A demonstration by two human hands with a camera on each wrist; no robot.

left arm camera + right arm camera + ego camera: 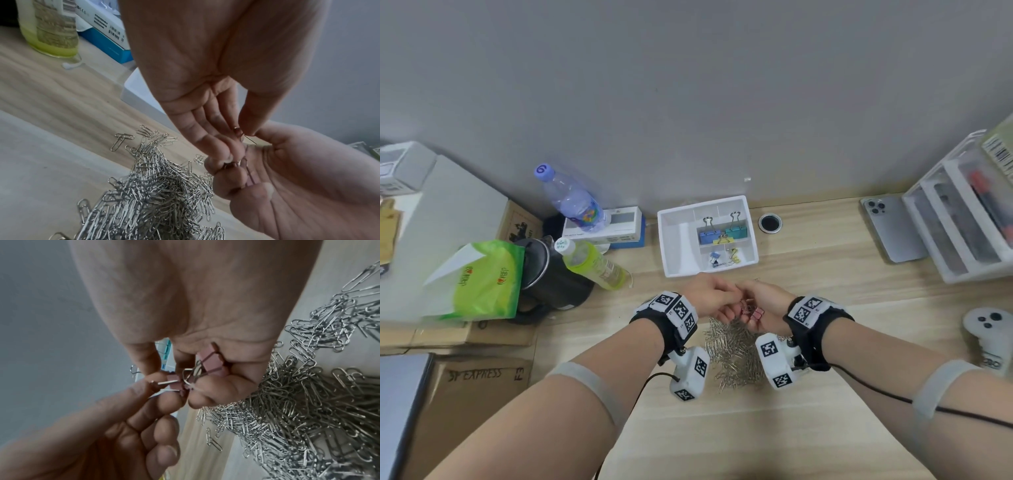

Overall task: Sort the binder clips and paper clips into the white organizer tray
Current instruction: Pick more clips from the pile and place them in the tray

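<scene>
The right hand point(205, 340) holds a little bunch of pink binder clips point(211, 363), with its fingers curled tight around them. The left hand point(115, 423) pinches one small pink binder clip point(173, 382) by its wire handle, thumb and first finger pressed together on it. Both hands meet in the air above the big pile of silver paper clips point(732, 349) on the wooden desk point(825, 267). The white organizer tray point(678, 236) sits just behind the hands, with a few binder clips and small colored clips already in its boxes. The wire handles look tangled together, so a hard pull could make the whole bunch slip out and drop into the pile. Then the pink clips would hide among the silver ones. A loose pinch could also let the small clip fall.
</scene>
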